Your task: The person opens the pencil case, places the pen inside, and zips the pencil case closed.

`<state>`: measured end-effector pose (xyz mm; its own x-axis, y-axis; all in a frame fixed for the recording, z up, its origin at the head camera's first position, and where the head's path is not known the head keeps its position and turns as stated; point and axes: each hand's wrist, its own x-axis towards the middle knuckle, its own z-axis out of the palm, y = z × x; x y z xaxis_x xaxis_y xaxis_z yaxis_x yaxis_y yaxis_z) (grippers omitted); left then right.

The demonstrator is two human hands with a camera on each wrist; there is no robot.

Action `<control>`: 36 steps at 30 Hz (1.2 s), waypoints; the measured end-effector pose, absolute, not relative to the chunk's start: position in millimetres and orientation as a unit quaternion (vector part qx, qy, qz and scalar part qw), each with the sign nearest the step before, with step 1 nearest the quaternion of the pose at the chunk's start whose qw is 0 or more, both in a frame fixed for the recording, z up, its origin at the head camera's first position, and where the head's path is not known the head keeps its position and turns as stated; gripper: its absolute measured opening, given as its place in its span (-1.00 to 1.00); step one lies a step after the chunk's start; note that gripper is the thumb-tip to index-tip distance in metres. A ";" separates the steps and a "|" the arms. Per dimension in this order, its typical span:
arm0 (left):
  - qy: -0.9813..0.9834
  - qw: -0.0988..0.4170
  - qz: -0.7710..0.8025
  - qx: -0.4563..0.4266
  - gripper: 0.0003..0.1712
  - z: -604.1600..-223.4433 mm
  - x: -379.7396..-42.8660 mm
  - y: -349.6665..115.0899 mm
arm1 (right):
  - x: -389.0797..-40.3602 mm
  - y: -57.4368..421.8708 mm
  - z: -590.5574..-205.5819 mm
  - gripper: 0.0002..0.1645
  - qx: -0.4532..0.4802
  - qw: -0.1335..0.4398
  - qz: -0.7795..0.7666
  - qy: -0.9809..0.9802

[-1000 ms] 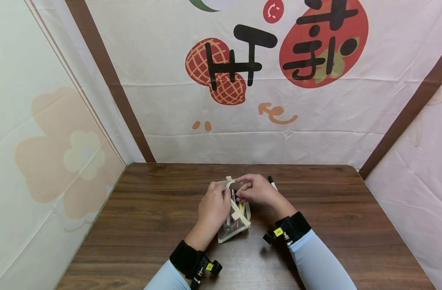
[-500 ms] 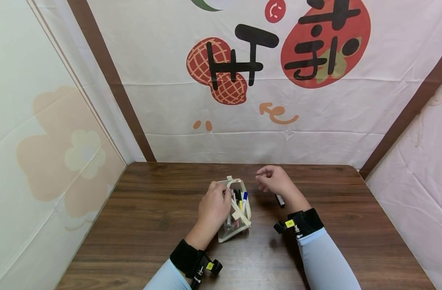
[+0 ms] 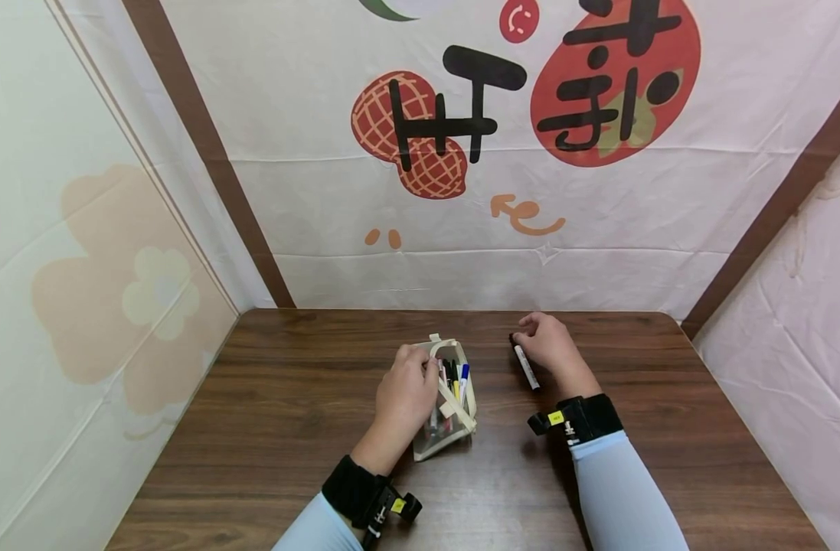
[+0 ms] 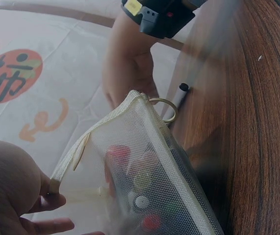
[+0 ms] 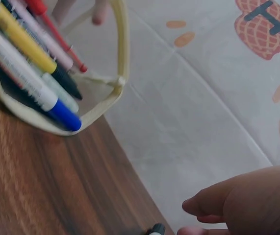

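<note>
A mesh pencil pouch with cream trim (image 3: 443, 440) stands on the table, its top unzipped. My left hand (image 3: 407, 390) pinches the edge of its opening between thumb and fingers, as the left wrist view also shows. Pens and markers fill the pouch, among them a white marker with a blue cap (image 5: 37, 83), a yellow pen (image 5: 27, 41) and a red pen (image 5: 56, 34). To the right lies a white marker with a black cap (image 3: 526, 366). My right hand (image 3: 549, 343) is close beside its capped end, fingers loosely bent and apart, holding nothing.
The brown wooden table (image 3: 289, 428) runs back to a white printed cloth (image 3: 323, 275) hung behind it. More cloth hangs at the left and right sides. Each wrist wears a black strap with a small camera.
My right hand has moved from the pouch's opening rightward to beside the black-capped marker, uncovering the pens inside. The left hand and the pouch have stayed in place.
</note>
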<state>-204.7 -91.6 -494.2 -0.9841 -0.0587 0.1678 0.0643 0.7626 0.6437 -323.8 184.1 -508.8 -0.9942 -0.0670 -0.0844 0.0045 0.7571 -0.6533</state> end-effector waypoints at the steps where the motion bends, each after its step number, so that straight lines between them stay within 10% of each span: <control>1: -0.934 0.091 -0.344 -0.002 -0.71 -494.3 -204.8 -91.6 | -324.3 184.4 -510.2 -0.52 -0.012 0.055 -0.343 0.938; 36: -0.936 0.089 -0.340 -0.004 -0.68 -493.7 -204.6 -92.3 | -324.9 187.3 -522.7 -0.32 -0.023 0.098 -0.270 0.958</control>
